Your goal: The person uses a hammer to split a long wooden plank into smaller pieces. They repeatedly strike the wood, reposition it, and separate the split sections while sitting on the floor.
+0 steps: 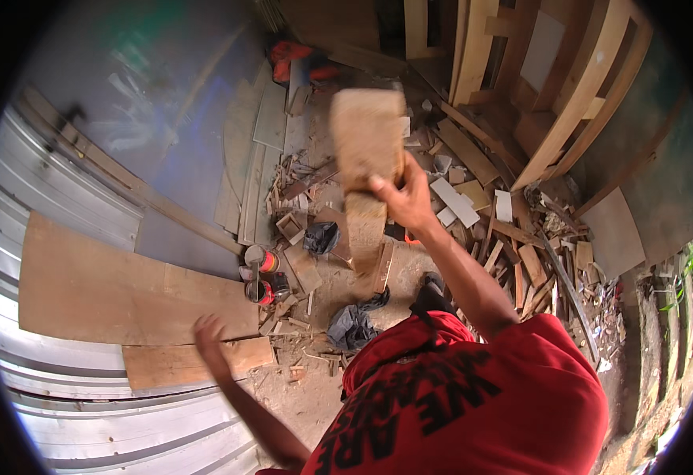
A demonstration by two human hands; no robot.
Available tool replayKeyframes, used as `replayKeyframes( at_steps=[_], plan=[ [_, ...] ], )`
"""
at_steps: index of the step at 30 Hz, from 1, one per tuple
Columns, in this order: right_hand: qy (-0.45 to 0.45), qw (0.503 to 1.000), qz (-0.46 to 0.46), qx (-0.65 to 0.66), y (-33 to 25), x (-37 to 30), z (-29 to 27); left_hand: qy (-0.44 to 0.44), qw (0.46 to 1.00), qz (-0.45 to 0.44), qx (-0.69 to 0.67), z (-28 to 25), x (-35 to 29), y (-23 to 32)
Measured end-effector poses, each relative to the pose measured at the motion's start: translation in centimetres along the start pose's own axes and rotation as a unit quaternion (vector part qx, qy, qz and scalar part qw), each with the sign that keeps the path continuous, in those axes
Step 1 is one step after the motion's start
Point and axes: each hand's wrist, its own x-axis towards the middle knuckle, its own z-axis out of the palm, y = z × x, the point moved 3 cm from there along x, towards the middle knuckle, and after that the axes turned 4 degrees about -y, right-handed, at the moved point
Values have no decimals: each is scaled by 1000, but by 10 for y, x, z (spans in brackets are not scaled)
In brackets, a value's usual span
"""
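My right hand (406,196) grips a thick, rough wooden block (366,131) by its side, thumb across the near face. The block is raised above the littered floor and slightly smeared by motion. Below my thumb the wood narrows into a tapering lower section (365,226); whether this is one piece or two I cannot tell. To the left, my left hand (210,340) is held out with bent, slightly blurred fingers apart and nothing in them. It is nearest to a wooden plank (196,360) and a large brown board (125,281).
Wood offcuts (533,265) are heaped on the right, beneath tall wooden frames (588,103). Paint cans (259,257) stand at centre left, near black plastic bags (350,326). Corrugated metal sheeting (117,431) lines the left side. A loose bar (572,297) lies slanted across the heap.
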Motion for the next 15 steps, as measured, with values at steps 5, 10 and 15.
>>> replayKeyframes(
  at_steps=[5, 10, 15],
  plan=[
    [-184, 871, 4, -456, -13, 27, 13, -131, 991, 22, 2, 205, 1, 2],
    [-122, 845, -36, -520, -64, 51, 0, -146, 977, 128, -83, 340, -6, 73],
    [-37, 902, -74, -423, -95, 11, -11, -84, 949, 276, -125, 408, 20, 113]
  ],
)
